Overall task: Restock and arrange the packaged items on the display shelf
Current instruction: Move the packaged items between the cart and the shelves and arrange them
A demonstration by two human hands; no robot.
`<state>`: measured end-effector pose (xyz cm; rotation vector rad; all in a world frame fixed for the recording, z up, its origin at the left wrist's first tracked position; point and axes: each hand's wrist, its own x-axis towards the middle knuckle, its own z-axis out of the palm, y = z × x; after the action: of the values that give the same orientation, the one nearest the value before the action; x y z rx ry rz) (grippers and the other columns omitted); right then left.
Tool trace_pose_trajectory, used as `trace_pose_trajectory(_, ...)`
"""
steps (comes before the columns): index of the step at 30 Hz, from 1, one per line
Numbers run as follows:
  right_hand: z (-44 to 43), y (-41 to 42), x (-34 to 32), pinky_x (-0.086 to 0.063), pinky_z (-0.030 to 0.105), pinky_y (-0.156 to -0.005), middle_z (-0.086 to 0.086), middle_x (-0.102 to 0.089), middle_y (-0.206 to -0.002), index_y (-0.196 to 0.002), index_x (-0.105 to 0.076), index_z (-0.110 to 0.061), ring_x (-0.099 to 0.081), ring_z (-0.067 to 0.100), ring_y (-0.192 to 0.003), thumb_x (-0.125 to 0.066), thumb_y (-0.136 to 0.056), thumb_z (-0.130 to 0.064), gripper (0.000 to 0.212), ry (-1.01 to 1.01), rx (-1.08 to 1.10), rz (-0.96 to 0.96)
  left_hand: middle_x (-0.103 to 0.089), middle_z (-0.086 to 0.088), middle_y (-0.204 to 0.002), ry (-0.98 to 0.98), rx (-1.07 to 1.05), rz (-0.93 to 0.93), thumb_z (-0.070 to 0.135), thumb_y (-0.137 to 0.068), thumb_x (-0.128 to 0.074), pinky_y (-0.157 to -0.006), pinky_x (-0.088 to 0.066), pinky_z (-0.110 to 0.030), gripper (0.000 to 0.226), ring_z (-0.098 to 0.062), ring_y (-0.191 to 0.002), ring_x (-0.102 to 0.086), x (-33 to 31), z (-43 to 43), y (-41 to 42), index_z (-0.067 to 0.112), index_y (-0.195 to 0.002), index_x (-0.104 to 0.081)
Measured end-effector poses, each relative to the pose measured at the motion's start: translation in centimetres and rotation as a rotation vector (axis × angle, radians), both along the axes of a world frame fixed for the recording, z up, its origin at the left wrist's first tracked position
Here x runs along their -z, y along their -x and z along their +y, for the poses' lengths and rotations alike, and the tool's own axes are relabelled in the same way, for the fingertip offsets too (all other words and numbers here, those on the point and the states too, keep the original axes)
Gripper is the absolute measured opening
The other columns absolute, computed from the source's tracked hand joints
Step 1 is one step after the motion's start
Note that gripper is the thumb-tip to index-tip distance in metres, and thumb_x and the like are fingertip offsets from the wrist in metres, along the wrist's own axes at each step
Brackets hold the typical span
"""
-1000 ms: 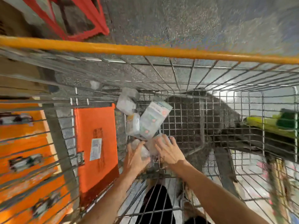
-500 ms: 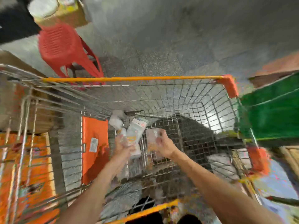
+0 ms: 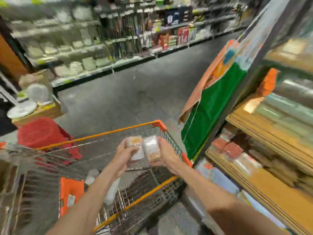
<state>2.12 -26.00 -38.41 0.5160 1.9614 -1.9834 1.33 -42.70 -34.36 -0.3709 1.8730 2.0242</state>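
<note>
left hand (image 3: 124, 156) grips orange-topped packet (image 3: 135, 146) | right hand (image 3: 166, 156) grips pale-topped packet (image 3: 152, 147) | both left of display shelf (image 3: 271, 195), right hand nearer

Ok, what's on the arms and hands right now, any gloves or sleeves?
Nothing: the left hand and right hand are ungloved, and both forearms are bare, no sleeve in view. No watch or wristband shows; blur hides anything smaller.
</note>
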Motion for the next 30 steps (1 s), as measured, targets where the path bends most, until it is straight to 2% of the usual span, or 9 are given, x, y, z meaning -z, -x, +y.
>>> trace_pose_trajectory(4, 5.0, -3.2, -10.0, -0.058, 0.033, -0.059, 0.004, -0.062, -0.103, -0.119, -0.049, -0.022, -0.065, 0.026, -0.090, -0.058, -0.089, -0.020, 0.031, -0.011, 0.078, 0.164, -0.069, -0.001, -0.097, -0.036, 0.201, 0.118, -0.005, -0.084, -0.055, -0.056, -0.055, -0.031, 0.037, -0.015, -0.076, -0.066, -6.2, 6.0, 0.4, 0.023, -0.108, -0.060)
trace_pose_trajectory(8, 12.6, -7.2, -17.2, -0.054, 0.030, -0.051, 0.002, -0.063, -0.092, -0.132, -0.038, -0.028, -0.063, 0.018, -0.065, -0.070, -0.079, 0.004, 0.069, -0.146, 0.170, 0.323, -0.066, -0.004, -0.095, -0.115, 0.385, 0.257, -0.008, -0.085, -0.055, -0.041, -0.049, -0.026, 0.040, -0.019, -0.068, -0.067, -12.6, 13.9, 0.7, 0.020, -0.112, -0.053)
trace_pose_trajectory(10, 15.6, -9.0, -20.1, -0.052, 0.022, -0.049, 0.001, -0.062, -0.091, -0.135, -0.029, -0.028, -0.063, 0.017, -0.067, -0.074, -0.077, 0.003, 0.080, -0.287, 0.246, 0.327, -0.067, -0.008, -0.095, -0.134, 0.436, 0.321, -0.006, -0.081, -0.062, -0.044, -0.053, -0.029, 0.044, -0.017, -0.069, -0.068, -14.8, 17.0, 0.8, 0.017, -0.116, -0.047)
trace_pose_trajectory(13, 19.8, -12.8, -23.9, -0.041, 0.010, -0.045, 0.007, -0.059, -0.092, -0.131, -0.026, -0.007, -0.053, 0.009, -0.064, -0.079, -0.068, 0.008, 0.084, -0.465, 0.471, 0.312, -0.072, -0.007, -0.091, -0.178, 0.571, 0.383, 0.003, -0.073, -0.071, -0.072, -0.058, -0.052, 0.056, -0.022, -0.080, -0.070, -17.8, 22.1, 0.3, 0.017, -0.119, -0.044)
trace_pose_trajectory(16, 22.8, -16.7, -27.2, -0.041, 0.016, -0.050, 0.011, -0.056, -0.094, -0.109, -0.035, -0.012, -0.048, 0.013, -0.064, -0.088, -0.057, -0.006, 0.075, -0.616, 0.688, 0.307, -0.074, 0.001, -0.081, -0.246, 0.678, 0.413, 0.003, -0.077, -0.070, -0.084, -0.054, -0.054, 0.056, -0.024, -0.087, -0.070, -20.7, 26.3, -1.0, 0.018, -0.124, -0.041)
trace_pose_trajectory(20, 26.1, -22.1, -31.2, -0.042, 0.023, -0.061, 0.001, -0.054, -0.080, -0.101, -0.040, -0.017, -0.050, 0.011, -0.068, -0.090, -0.057, -0.011, 0.067, -0.740, 0.896, 0.333, -0.073, -0.007, -0.099, -0.286, 0.888, 0.488, 0.014, -0.075, -0.076, -0.091, -0.052, -0.054, 0.062, -0.025, -0.096, -0.069, -24.2, 31.4, -3.1, 0.022, -0.125, -0.043)
trace_pose_trajectory(25, 29.4, -25.6, -33.7, -0.039, 0.010, -0.049, 0.007, -0.050, -0.078, -0.097, -0.042, -0.013, -0.047, 0.005, -0.058, -0.080, -0.070, 0.001, 0.049, -0.718, 1.097, 0.438, -0.061, 0.009, -0.110, -0.340, 1.033, 0.664, 0.024, -0.083, -0.074, -0.071, -0.053, -0.014, 0.053, 0.002, -0.091, -0.064, -27.4, 37.0, -6.3, 0.033, -0.129, -0.048)
trace_pose_trajectory(28, 31.0, -26.7, -34.5, -0.040, 0.010, -0.045, 0.009, -0.056, -0.086, -0.102, -0.049, -0.010, -0.054, 0.008, -0.063, -0.070, -0.084, -0.006, 0.028, -0.594, 1.213, 0.471, -0.055, 0.000, -0.126, -0.361, 1.078, 0.733, 0.028, -0.085, -0.071, -0.092, -0.051, -0.035, 0.057, -0.016, -0.111, -0.059, -28.4, 41.0, -8.1, 0.049, -0.131, -0.045)
trace_pose_trajectory(30, 32.9, -26.8, -34.1, -0.050, 0.012, -0.063, 0.006, -0.061, -0.094, -0.110, -0.054, -0.012, -0.060, 0.012, -0.076, -0.063, -0.091, -0.015, 0.022, -0.552, 1.280, 0.505, -0.057, 0.005, -0.124, -0.359, 1.120, 0.811, 0.030, -0.087, -0.068, -0.097, -0.048, -0.042, 0.041, -0.018, -0.118, -0.054, -29.3, 43.6, -9.5, 0.052, -0.119, -0.053)
